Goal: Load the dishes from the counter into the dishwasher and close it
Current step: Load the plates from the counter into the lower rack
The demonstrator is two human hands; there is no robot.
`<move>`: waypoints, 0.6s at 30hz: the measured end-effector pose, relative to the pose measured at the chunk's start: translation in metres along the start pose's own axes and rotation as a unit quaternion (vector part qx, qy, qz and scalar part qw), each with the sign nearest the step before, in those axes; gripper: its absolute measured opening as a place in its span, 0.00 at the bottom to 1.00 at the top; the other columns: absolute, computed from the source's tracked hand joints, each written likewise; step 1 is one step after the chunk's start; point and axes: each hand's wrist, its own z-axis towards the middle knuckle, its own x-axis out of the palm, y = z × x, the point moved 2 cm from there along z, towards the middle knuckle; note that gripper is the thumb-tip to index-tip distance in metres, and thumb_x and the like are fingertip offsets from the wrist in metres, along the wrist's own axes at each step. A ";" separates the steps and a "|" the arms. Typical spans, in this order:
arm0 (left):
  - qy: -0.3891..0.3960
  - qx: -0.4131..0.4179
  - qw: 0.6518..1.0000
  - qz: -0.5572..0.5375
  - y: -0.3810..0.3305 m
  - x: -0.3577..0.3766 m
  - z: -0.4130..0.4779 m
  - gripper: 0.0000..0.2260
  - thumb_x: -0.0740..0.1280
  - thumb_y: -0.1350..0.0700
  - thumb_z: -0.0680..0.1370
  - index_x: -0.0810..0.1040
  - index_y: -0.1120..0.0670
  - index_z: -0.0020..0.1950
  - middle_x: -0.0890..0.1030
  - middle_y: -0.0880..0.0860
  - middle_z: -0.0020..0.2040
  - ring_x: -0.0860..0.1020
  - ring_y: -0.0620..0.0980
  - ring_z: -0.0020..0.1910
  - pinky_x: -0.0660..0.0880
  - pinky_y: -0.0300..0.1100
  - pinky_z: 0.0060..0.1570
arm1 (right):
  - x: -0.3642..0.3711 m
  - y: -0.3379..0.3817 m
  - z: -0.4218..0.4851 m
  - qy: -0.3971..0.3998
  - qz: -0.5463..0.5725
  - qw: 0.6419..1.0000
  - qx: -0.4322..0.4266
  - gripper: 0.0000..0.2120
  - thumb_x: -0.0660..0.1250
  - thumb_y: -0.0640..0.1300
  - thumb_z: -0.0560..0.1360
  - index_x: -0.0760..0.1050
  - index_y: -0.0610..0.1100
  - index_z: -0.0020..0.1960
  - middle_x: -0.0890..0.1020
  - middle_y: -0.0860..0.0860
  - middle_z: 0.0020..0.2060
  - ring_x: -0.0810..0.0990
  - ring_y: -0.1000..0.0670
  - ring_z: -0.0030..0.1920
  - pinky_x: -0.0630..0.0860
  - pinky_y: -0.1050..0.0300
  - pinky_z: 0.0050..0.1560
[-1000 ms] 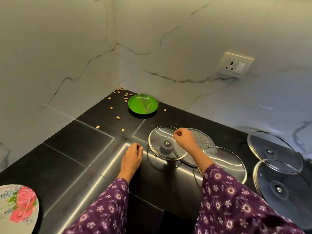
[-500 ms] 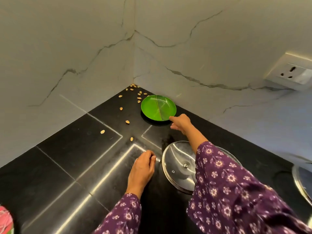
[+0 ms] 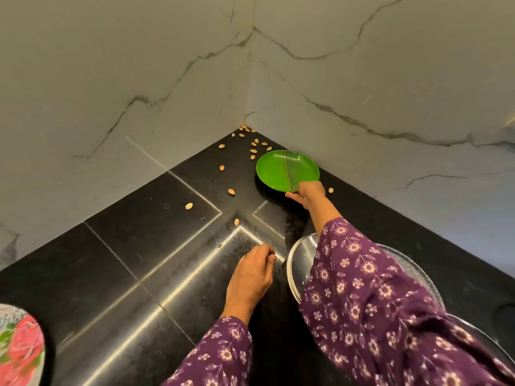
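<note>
A round green plate (image 3: pixel 287 169), glossy and shallow with a ridge dividing it in two, lies on the counter near the far corner, just beside the right-hand wall. The right hand (image 3: pixel 306 194) reaches forward and grips its near rim, fingers and thumb closed on the edge; how far under the plate they go cannot be told. To do this step well, the plate probably wants tipping up from that near edge, then a fuller hold and a level carry, since a slick plate held by the rim alone could slip. Pale nut shells (image 3: pixel 231 192) lie scattered around it, one just beside the wrist — lifting rather than dragging would likely avoid sweeping them along. The left hand (image 3: pixel 252 274) rests on the counter nearer the body, fingers loosely curled, holding nothing that shows. Under the purple flowered sleeve (image 3: pixel 376 302) sits a round glass lid with a steel rim (image 3: pixel 298 260), and a frosted round dish (image 3: pixel 412 270) is partly hidden behind it. A rose-patterned plate (image 3: pixel 19 346) peeks in at the lower left. The surface is a polished black stone countertop (image 3: pixel 125 246) with bright seams, meeting white marble-veined walls (image 3: pixel 139 79) in a corner — no dishwasher is in view.
</note>
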 end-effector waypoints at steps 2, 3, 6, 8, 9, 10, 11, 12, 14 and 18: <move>-0.003 0.002 1.000 0.005 0.000 0.000 0.000 0.05 0.56 0.51 0.81 0.70 0.49 0.49 0.72 0.45 0.42 0.73 0.47 0.41 0.71 0.43 0.45 | -0.008 0.003 0.000 -0.037 -0.032 0.999 -0.023 0.20 0.54 0.27 0.78 0.63 0.36 0.69 0.72 0.46 0.64 0.81 0.35 0.49 0.77 0.51 0.20; -0.003 0.002 1.000 0.006 -0.001 0.000 0.000 0.06 0.57 0.51 0.81 0.71 0.50 0.49 0.72 0.44 0.42 0.73 0.46 0.41 0.71 0.43 0.46 | -0.014 0.004 -0.004 -0.033 -0.027 0.999 -0.025 0.20 0.56 0.26 0.76 0.64 0.35 0.67 0.70 0.47 0.64 0.83 0.37 0.43 0.78 0.52 0.21; -0.006 0.003 1.000 0.001 -0.002 0.000 0.000 0.06 0.57 0.51 0.81 0.72 0.50 0.49 0.72 0.43 0.42 0.73 0.45 0.42 0.71 0.42 0.48 | -0.041 0.007 -0.045 -0.024 -0.066 0.996 -0.053 0.19 0.60 0.27 0.74 0.67 0.34 0.64 0.72 0.40 0.62 0.82 0.41 0.31 0.77 0.58 0.23; -0.007 0.004 1.000 -0.005 -0.002 -0.001 0.000 0.05 0.58 0.52 0.81 0.72 0.49 0.48 0.72 0.44 0.42 0.74 0.46 0.43 0.72 0.43 0.48 | -0.061 0.009 -0.065 -0.016 -0.062 0.994 -0.088 0.17 0.62 0.28 0.73 0.69 0.33 0.61 0.76 0.37 0.57 0.82 0.43 0.32 0.78 0.58 0.25; -0.010 0.008 1.000 -0.007 -0.002 -0.001 0.000 0.05 0.58 0.52 0.81 0.72 0.49 0.48 0.73 0.44 0.42 0.75 0.47 0.43 0.72 0.44 0.48 | -0.073 0.010 -0.076 -0.009 -0.060 0.993 -0.102 0.16 0.63 0.28 0.72 0.70 0.33 0.60 0.77 0.37 0.57 0.82 0.43 0.32 0.79 0.57 0.26; -0.011 0.011 1.000 -0.010 -0.002 -0.001 0.000 0.05 0.58 0.51 0.80 0.72 0.49 0.48 0.74 0.45 0.43 0.75 0.48 0.43 0.73 0.46 0.48 | -0.085 0.008 -0.088 -0.008 -0.053 0.992 -0.113 0.17 0.64 0.29 0.72 0.70 0.33 0.60 0.77 0.36 0.56 0.82 0.44 0.32 0.80 0.57 0.28; -0.011 0.009 1.000 -0.012 -0.001 -0.001 0.000 0.05 0.59 0.51 0.80 0.72 0.49 0.48 0.75 0.46 0.43 0.76 0.49 0.44 0.73 0.47 0.48 | -0.098 0.006 -0.101 -0.010 -0.046 0.991 -0.122 0.17 0.64 0.29 0.72 0.69 0.32 0.60 0.77 0.35 0.56 0.82 0.43 0.33 0.79 0.57 0.28; -0.009 0.004 1.000 -0.009 -0.001 -0.001 0.001 0.05 0.59 0.51 0.80 0.72 0.50 0.49 0.76 0.48 0.44 0.76 0.51 0.44 0.73 0.49 0.48 | -0.111 0.004 -0.114 -0.013 -0.039 0.991 -0.130 0.17 0.65 0.30 0.72 0.68 0.32 0.60 0.77 0.34 0.55 0.81 0.43 0.34 0.79 0.58 0.27; -0.006 0.003 1.000 0.003 0.000 0.001 0.001 0.06 0.59 0.52 0.80 0.73 0.52 0.50 0.77 0.52 0.46 0.77 0.55 0.45 0.74 0.51 0.47 | -0.136 -0.002 -0.147 -0.020 -0.016 0.990 -0.141 0.16 0.65 0.32 0.74 0.66 0.33 0.61 0.78 0.35 0.52 0.81 0.44 0.36 0.78 0.60 0.27; -0.007 0.007 1.000 -0.026 -0.004 -0.003 -0.001 0.06 0.61 0.55 0.80 0.75 0.56 0.47 0.79 0.56 0.44 0.77 0.57 0.44 0.72 0.47 0.44 | -0.185 -0.021 -0.214 -0.024 0.035 0.986 -0.159 0.16 0.64 0.31 0.73 0.67 0.34 0.60 0.78 0.36 0.54 0.83 0.45 0.37 0.79 0.60 0.30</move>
